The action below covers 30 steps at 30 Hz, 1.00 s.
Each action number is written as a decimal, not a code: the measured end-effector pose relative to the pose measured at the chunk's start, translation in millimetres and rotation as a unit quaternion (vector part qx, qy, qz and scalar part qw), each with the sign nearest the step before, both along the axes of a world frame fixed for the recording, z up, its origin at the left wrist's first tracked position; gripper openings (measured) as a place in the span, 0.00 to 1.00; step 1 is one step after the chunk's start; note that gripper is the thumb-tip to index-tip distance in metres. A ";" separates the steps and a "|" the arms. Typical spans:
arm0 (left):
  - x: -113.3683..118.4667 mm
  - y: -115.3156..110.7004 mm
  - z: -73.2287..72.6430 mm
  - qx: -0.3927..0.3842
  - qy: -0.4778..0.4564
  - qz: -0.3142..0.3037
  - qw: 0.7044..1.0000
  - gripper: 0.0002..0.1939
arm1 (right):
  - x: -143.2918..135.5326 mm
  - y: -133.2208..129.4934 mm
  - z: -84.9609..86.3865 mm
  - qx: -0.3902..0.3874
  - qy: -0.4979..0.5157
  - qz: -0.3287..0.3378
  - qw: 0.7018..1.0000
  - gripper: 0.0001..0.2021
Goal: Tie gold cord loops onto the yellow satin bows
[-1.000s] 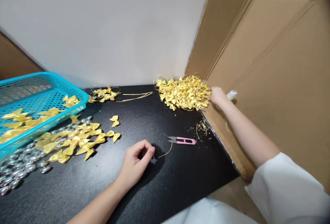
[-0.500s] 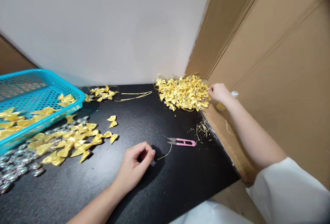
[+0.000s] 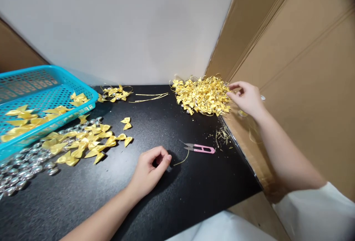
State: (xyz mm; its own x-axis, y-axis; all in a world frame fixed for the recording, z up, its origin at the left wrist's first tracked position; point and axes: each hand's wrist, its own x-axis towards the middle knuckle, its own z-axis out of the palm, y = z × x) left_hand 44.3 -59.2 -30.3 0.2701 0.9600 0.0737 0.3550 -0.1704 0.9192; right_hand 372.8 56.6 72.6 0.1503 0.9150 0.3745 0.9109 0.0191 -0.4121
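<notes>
My left hand (image 3: pixel 152 167) rests on the black table with its fingers curled in and the thumb tip against them; nothing shows in it. Just off its fingertips lies a short gold cord (image 3: pixel 182 160), running up to the pink thread snips (image 3: pixel 202 148). At the right edge of a heap of yellow bows with gold loops and silver beads (image 3: pixel 203 95), my right hand (image 3: pixel 245 97) hovers with thumb and fingers apart, holding nothing that I can see.
On the left stands a turquoise basket (image 3: pixel 70 80) with yellow ribbon bows. Loose bows (image 3: pixel 91 141) and silver beads (image 3: pixel 27 169) lie before it. Cut gold cords (image 3: pixel 151 98) and a small bow group (image 3: pixel 118 93) lie farther back. Cord scraps (image 3: pixel 222 135) lie near the cardboard wall (image 3: pixel 299 48).
My right hand has opened its fingers and drawn slightly back from the heap's edge. My left hand keeps its curled pose. The whole view has shifted a little.
</notes>
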 end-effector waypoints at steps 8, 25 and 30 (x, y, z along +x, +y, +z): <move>-1.6 2.2 2.6 -0.010 -0.079 0.140 0.987 0.13 | -87.7 -85.2 -46.5 -0.159 -0.007 0.417 0.895 0.03; -0.4 4.2 0.5 -0.019 -0.170 0.145 0.975 0.08 | -150.6 -82.5 -71.7 -0.169 0.078 0.487 0.853 0.07; 0.7 5.4 2.6 -0.050 -0.163 0.084 0.982 0.12 | -157.8 -66.7 -69.1 -0.124 0.227 0.449 0.855 0.09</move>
